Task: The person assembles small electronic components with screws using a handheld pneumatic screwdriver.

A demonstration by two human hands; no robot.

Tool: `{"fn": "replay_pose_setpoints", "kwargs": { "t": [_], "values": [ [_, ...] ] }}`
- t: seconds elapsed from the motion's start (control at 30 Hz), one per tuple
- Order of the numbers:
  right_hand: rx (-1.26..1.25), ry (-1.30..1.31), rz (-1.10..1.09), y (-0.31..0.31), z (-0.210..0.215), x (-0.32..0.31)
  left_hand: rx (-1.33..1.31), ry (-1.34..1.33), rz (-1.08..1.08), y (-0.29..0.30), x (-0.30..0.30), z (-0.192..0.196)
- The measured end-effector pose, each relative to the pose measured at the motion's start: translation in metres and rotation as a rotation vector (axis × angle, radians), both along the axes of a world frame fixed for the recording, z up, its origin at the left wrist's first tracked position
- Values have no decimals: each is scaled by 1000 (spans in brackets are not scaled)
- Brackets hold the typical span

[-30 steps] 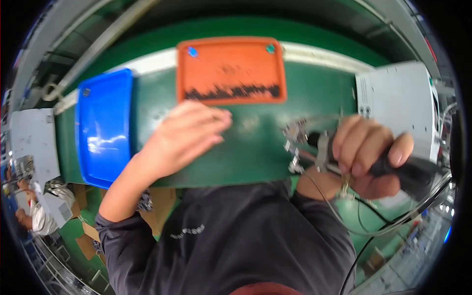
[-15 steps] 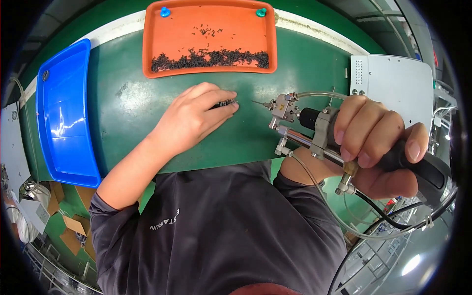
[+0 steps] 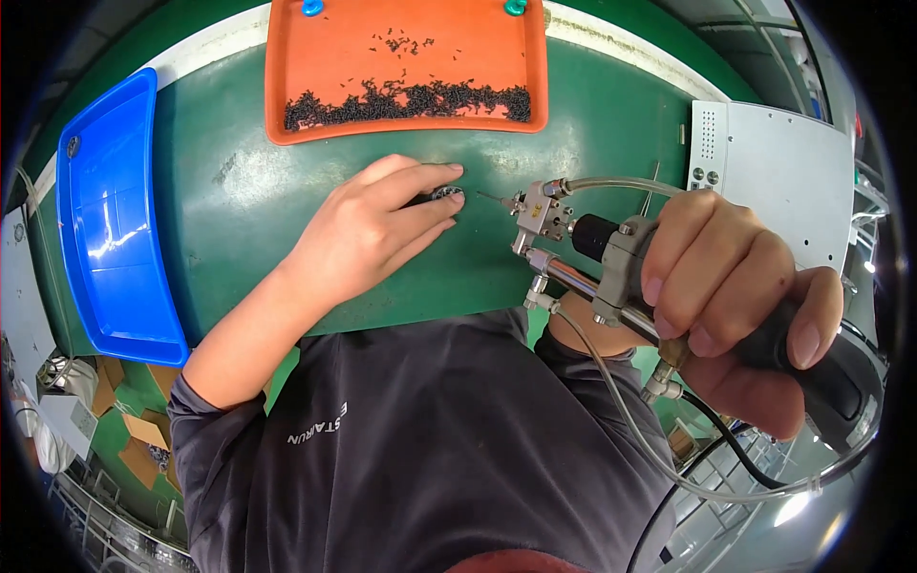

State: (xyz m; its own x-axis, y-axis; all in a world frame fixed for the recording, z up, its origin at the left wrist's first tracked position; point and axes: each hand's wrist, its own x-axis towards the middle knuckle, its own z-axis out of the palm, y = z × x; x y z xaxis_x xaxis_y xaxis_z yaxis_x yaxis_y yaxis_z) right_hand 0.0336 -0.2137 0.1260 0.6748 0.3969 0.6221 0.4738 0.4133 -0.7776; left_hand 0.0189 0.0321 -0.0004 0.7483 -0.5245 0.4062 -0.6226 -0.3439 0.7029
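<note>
My left hand (image 3: 368, 224) rests over the green table, its fingers closed around a small, round, dark part (image 3: 446, 193). Only one side of that part shows between my fingertips; the rest is hidden. On the right, my right hand (image 3: 731, 282) is wrapped around the black grip of a dispensing gun (image 3: 544, 212) with a metal head and hoses. A thin needle (image 3: 489, 197) at the gun's front points left at the dark part, a short gap apart from it.
Beyond my hands lies an orange tray (image 3: 411, 130) holding many small black pieces, with a blue and a green knob at its far corners. A blue tray (image 3: 119, 229) lies at left. A pale metal box (image 3: 788, 162) stands at right. A clear hose (image 3: 626, 430) loops below the gun.
The needle has come a little closer to the dark part. My right hand and the gun's rear have dipped slightly toward me. My left hand keeps its hold, and the view has shifted a little.
</note>
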Motion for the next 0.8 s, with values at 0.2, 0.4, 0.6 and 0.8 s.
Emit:
{"fn": "replay_pose_setpoints", "kwargs": {
  "t": [0.2, 0.4, 0.6, 0.8],
  "values": [
    [-168, 4, 159, 7, 13, 10, 55, -25, 5, 1, 0, -5],
    [-280, 56, 191, 8, 19, 12, 71, -38, 34, 0, -2, -4],
    [-157, 40, 101, 16, 5, 9, 65, -47, 35, 2, 0, -6],
    [68, 42, -40, 32, -7, 1, 7, -107, 3, 1, 0, -5]
  ]
}}
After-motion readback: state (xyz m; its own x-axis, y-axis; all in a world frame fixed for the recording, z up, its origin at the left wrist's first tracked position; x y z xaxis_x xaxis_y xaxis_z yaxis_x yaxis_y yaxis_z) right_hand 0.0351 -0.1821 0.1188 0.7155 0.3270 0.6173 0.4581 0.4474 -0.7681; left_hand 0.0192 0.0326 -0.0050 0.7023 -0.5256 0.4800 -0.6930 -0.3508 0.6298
